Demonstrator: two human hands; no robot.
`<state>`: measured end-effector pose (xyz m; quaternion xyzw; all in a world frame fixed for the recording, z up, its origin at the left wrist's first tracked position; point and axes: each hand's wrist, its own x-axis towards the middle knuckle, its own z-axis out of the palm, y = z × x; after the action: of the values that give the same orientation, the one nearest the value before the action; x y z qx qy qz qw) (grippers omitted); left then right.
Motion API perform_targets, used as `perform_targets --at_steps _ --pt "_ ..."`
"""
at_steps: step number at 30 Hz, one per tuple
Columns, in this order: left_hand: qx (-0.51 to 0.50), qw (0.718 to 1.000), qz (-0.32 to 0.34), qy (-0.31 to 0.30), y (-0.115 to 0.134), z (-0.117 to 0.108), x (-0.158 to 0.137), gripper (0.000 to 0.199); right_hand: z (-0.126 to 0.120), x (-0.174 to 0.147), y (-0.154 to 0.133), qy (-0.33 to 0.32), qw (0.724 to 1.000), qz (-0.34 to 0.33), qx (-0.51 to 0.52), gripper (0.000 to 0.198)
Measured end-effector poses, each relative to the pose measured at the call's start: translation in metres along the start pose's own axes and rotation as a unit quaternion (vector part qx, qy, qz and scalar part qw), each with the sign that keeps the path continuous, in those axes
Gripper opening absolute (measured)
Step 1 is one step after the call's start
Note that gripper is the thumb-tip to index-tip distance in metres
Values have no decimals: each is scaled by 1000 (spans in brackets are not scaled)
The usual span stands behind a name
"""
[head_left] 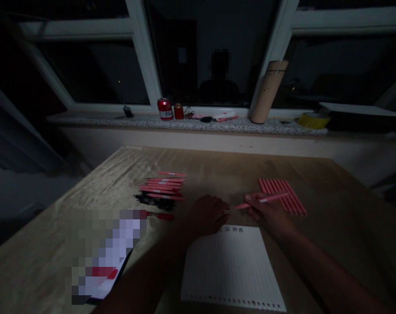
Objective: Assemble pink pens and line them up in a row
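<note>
My right hand is closed around a pink pen, its pointed end toward my left hand. The pen passes above a neat row of pink pens on the table. My left hand lies palm down at the top edge of a lined spiral notepad, fingers loosely extended and slightly bent; nothing shows in it, though its underside is hidden. A few handwritten characters stand along the page's top. Left of that hand is a loose pile of pink pens, with black pens below it.
A red pen lies beside a phone, partly pixelated, at the table's left. Beyond the table, the windowsill holds a red can, a small red jar, a tall tube and yellow tape.
</note>
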<state>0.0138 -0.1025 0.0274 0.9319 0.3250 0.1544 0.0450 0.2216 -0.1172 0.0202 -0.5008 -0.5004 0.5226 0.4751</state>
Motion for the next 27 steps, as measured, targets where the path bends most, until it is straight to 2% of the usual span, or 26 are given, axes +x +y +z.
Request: perform_targets --at_steps 2,6,8,13,27 --pt "-5 1000 14 -3 4 2 0 22 -8 -13 3 -10 999 8 -42 29" --pt "-19 998 54 -7 14 8 2 21 -22 -33 18 -35 998 20 -55 25" --pt "-31 997 68 -10 19 13 2 20 -25 -37 23 -39 996 4 -82 25" --pt "-59 994 94 -7 25 24 1 20 -20 -35 21 11 981 -46 -186 31" --pt "-27 992 120 -19 24 26 3 21 -14 -29 23 -16 966 -119 -230 33"
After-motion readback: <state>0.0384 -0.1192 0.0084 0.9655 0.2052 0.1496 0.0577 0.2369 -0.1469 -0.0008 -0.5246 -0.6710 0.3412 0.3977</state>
